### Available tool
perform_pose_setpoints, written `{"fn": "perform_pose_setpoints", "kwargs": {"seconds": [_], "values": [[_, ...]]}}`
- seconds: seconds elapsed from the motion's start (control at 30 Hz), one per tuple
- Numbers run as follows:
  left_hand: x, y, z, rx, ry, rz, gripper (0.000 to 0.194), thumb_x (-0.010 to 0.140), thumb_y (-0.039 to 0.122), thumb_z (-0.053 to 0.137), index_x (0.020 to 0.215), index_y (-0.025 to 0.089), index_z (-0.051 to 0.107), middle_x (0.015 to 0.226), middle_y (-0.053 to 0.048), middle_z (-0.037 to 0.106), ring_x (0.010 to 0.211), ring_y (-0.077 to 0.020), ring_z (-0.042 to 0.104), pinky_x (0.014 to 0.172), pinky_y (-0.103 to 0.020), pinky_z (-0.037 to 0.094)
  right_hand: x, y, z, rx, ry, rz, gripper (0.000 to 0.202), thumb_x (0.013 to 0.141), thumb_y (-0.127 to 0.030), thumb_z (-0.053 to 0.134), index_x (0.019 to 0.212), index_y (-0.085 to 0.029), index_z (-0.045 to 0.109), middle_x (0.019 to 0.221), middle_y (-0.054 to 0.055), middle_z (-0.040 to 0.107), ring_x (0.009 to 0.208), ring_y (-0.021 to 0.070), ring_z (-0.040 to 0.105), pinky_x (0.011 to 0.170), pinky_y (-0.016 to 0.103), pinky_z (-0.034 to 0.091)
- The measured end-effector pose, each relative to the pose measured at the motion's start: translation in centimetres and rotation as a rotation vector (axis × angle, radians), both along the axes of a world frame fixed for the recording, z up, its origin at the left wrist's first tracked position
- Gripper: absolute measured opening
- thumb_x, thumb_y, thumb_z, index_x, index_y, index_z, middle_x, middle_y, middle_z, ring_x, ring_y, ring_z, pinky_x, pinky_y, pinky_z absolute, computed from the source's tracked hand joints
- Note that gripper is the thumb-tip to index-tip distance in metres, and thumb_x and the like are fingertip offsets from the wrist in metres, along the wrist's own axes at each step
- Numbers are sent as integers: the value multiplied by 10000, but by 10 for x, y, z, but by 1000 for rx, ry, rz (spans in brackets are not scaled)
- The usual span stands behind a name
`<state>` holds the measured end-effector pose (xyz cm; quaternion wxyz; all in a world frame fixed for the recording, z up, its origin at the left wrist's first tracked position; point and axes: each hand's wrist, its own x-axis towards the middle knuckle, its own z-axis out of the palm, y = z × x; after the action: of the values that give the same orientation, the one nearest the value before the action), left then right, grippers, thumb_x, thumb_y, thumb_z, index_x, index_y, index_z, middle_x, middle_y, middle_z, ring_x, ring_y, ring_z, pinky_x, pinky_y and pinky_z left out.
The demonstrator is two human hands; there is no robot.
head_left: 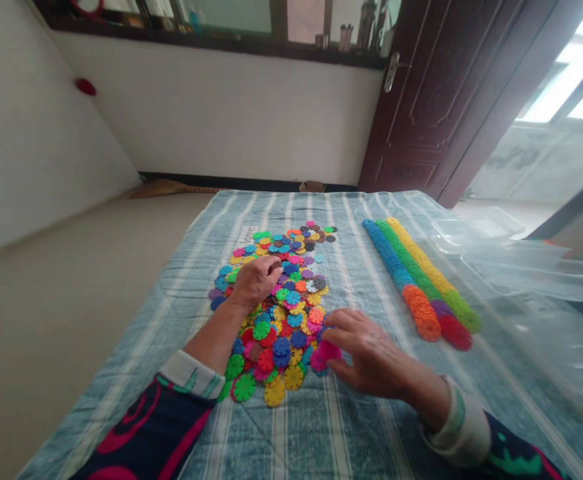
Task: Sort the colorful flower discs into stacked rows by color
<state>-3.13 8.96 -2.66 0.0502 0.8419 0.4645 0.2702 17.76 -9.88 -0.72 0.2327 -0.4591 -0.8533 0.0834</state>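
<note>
Many notched plastic discs in mixed colours lie in a loose pile (281,350) on the striped blue cloth. My left hand (257,283) is over the upper middle of the pile, fingers curled together at the discs; what they pinch, if anything, is hidden. At the pile's right edge, my right hand (371,353) has thumb and fingers around a pink disc (329,351). Further right lie overlapping rows of discs: a blue row (386,253) ending in orange (422,313), a green row (411,263) ending in purple and red, and a yellow row (418,257) ending in lime green.
Clear plastic containers (546,270) stand at the table's right side, with another transparent one (566,353) nearer. The cloth-covered table (356,433) ends at a far edge before a white wall. A dark red door (421,100) is behind on the right.
</note>
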Motion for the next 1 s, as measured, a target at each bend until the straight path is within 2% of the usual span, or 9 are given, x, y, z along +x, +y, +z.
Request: {"fn": "perform_pose_setpoints", "kwargs": {"seconds": [0.13, 0.23, 0.4, 0.67, 0.87, 1.0], "values": [[1, 0, 0, -8, 6, 1, 231, 815, 304, 485, 866, 190, 680, 830, -46, 712, 742, -180, 629, 723, -267, 459, -13, -4, -9, 21, -19, 12, 92, 848, -246, 577, 886, -191, 640, 1217, 116, 573, 1220, 277, 456, 969, 436, 422], [1, 2, -1, -16, 5, 2, 231, 809, 294, 497, 882, 185, 687, 862, -55, 718, 781, -189, 639, 738, -270, 465, -14, -4, -13, 9, -36, -4, 116, 842, -274, 595, 887, -178, 643, 1298, 129, 537, 1295, 299, 398, 1011, 461, 394], [0, 3, -3, -13, 4, -5, 219, 805, 297, 507, 866, 182, 683, 868, -55, 720, 778, -184, 638, 736, -268, 461, -13, -2, -13, -26, -30, 10, 160, 792, -291, 657, 898, -170, 653, 1319, 133, 528, 1338, 310, 351, 1036, 458, 374], [0, 3, -2, -11, 4, -16, 218, 810, 313, 495, 846, 193, 673, 845, -45, 718, 757, -176, 631, 712, -263, 455, -13, -2, -18, -45, -2, 19, 185, 789, -294, 656, 925, -167, 662, 1326, 131, 528, 1361, 294, 325, 1066, 447, 341], [0, 2, -1, -9, -2, -20, 216, 808, 309, 491, 839, 196, 673, 849, -44, 719, 760, -175, 631, 717, -260, 461, -16, -2, -21, 0, 37, 21, 106, 801, -226, 602, 876, -172, 654, 1282, 118, 559, 1333, 271, 370, 1057, 423, 362], [0, 1, 0, -21, -23, -22, 231, 807, 315, 488, 854, 190, 676, 852, -47, 717, 759, -178, 632, 721, -264, 463, -3, 3, -12, 45, 35, 12, 83, 800, -215, 596, 854, -165, 635, 1249, 127, 569, 1287, 281, 407, 1025, 429, 384]]}}
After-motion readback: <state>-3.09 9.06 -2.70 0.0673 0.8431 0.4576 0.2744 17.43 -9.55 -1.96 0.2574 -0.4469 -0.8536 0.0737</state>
